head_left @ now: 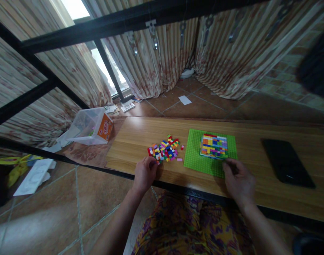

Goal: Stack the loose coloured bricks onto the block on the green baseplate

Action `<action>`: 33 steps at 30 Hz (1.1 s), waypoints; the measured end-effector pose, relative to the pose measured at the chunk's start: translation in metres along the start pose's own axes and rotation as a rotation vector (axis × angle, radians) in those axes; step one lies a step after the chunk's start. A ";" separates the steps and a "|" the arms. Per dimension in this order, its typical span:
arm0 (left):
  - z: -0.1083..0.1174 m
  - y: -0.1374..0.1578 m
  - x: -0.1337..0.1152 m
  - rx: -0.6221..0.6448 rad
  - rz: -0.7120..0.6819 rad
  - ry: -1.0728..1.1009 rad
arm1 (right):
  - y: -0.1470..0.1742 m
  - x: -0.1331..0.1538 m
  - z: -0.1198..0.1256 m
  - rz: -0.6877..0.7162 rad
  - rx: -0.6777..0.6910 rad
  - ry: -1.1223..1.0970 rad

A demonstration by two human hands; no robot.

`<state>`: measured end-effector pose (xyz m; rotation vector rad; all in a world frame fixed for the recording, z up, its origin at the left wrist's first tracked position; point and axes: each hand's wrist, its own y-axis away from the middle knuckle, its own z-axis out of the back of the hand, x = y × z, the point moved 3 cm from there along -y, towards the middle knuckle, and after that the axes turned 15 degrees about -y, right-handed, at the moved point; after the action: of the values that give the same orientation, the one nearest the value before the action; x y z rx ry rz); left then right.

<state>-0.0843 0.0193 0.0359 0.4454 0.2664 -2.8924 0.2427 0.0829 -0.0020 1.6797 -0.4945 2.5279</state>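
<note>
Nearest, at six o'clock, lies a lap in patterned yellow-and-purple cloth, against the near edge of a long wooden table. From this lap, the left hand is at ten o'clock, fingers curled narrowly together at the near side of a loose pile of coloured bricks; whether they pinch a brick, I cannot tell. At two o'clock, the right hand has its thumb and fingertips drawn close by the near right corner of a multicoloured brick block; its grip, too, I cannot tell. That block sits on a green studded baseplate, between twelve and one o'clock, while the pile lies at eleven. Further round, at two o'clock beyond the right hand, rests a flat dark device. Past the table, a clear plastic tub with an orange label stands at ten. Farthest, at twelve, hang striped curtains.
</note>
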 end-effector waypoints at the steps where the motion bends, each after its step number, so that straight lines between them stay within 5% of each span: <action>1: 0.000 0.000 0.000 0.001 0.000 0.002 | 0.000 0.000 0.000 -0.003 0.000 0.002; 21: -0.002 0.002 -0.006 0.029 -0.034 -0.005 | -0.001 0.006 -0.001 -0.008 0.000 0.000; 33: -0.015 0.004 -0.032 -0.051 -0.097 0.136 | 0.000 0.001 0.000 -0.014 0.013 0.016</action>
<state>-0.0493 0.0243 0.0314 0.6387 0.3930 -2.9456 0.2419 0.0829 -0.0012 1.6596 -0.4641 2.5380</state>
